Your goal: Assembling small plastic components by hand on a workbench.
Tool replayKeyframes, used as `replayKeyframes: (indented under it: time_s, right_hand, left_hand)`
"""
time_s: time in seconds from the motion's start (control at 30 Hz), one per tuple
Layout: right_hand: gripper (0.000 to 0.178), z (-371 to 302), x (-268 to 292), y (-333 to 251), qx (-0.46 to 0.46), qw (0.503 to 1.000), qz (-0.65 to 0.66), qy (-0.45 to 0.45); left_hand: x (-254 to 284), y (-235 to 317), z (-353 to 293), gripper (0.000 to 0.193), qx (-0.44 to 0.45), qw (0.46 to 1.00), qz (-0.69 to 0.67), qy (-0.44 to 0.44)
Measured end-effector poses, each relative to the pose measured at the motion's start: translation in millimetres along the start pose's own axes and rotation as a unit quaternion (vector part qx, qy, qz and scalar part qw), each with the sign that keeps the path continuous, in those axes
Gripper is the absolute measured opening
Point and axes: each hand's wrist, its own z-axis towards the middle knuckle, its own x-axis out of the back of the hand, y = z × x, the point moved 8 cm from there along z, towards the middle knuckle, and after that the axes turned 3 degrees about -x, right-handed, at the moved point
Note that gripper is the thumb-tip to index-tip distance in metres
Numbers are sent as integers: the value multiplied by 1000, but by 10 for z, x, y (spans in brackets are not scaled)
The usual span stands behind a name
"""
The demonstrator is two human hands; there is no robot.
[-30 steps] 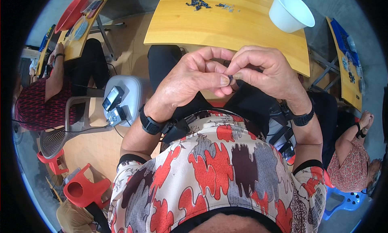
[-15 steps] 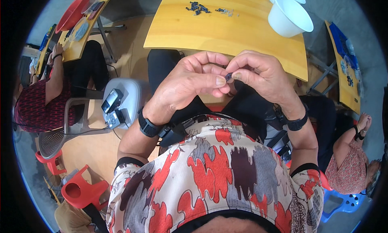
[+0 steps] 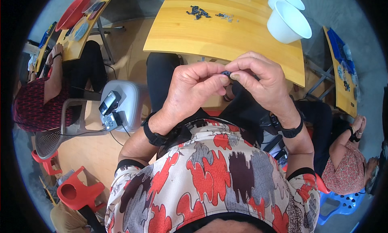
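Observation:
Between my fingertips, in front of the table's near edge, is a small dark part (image 3: 226, 74), mostly covered by the fingers; its exact kind does not show. My left hand (image 3: 196, 85) pinches it from the left, thumb and forefinger closed on it. From the right, my right hand (image 3: 260, 73) pinches the same piece with thumb and forefinger. Ahead on the yellow table (image 3: 182, 35) lies a loose pile of small black parts (image 3: 198, 12). Just right of that pile are small clear pieces (image 3: 227, 17), some with dark bits among them.
White plastic tubs (image 3: 289, 25) stand at the table's right end. A grey stool (image 3: 131, 105) on my left carries small electronic devices (image 3: 111, 103). Other people sit at side tables, left and right, with a red basin (image 3: 72, 10) on the left one. Red chairs (image 3: 81, 188) are behind left.
My left hand has turned so its fingers curl in more around the small dark part, and both hands still pinch it. The view has shifted slightly.

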Motion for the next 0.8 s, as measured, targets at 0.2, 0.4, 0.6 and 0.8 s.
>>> replayKeyframes:
  time_s: [0.2, 0.4, 0.6, 0.8]
  right_hand:
    - [16, 10, -16, -11, -29, 999, 33, 2]
    - [14, -5, -39, -14, -40, 996, 77, 19]
    - [14, -40, -106, 97, -129, 968, 214, 25]
    - [9, -35, -106, 107, -111, 974, 196, 30]
  left_hand:
    - [31, 32, -27, 17, 7, 999, -48, 8]
    - [58, 57, -42, 17, -2, 998, -55, 11]
    - [94, 91, -54, 17, -6, 998, -63, 16]
    - [138, 59, -55, 17, -6, 998, -62, 13]
